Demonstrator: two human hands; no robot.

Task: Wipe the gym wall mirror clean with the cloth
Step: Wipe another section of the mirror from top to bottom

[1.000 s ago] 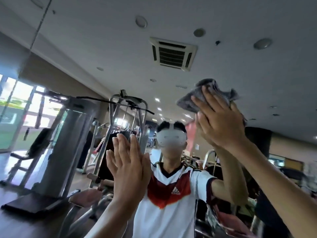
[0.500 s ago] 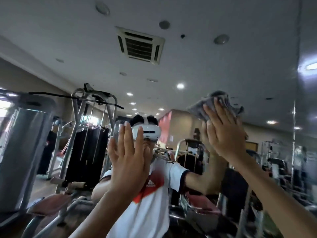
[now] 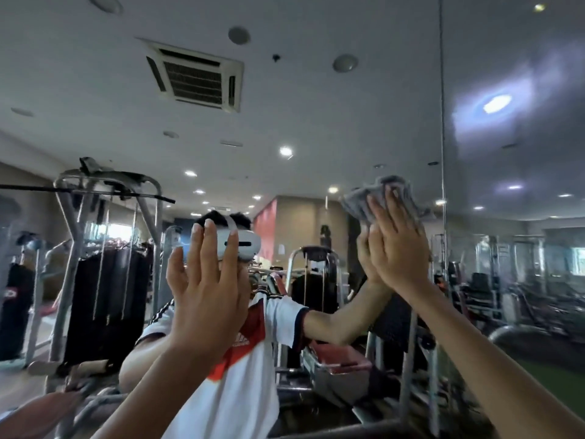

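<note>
Since the earlier frame, right hand (image 3: 395,258) and grey cloth (image 3: 364,198) stand nearer the vertical seam (image 3: 442,122) of the mirror (image 3: 316,122). Straight, spread fingers (image 3: 391,210) press the soft, crumpled cloth flat on hard, smooth mirror, above and right of the left hand (image 3: 209,286), which is raised open-palmed and empty. Hazy mirror past the seam lies rightward, nearest the right hand.
</note>
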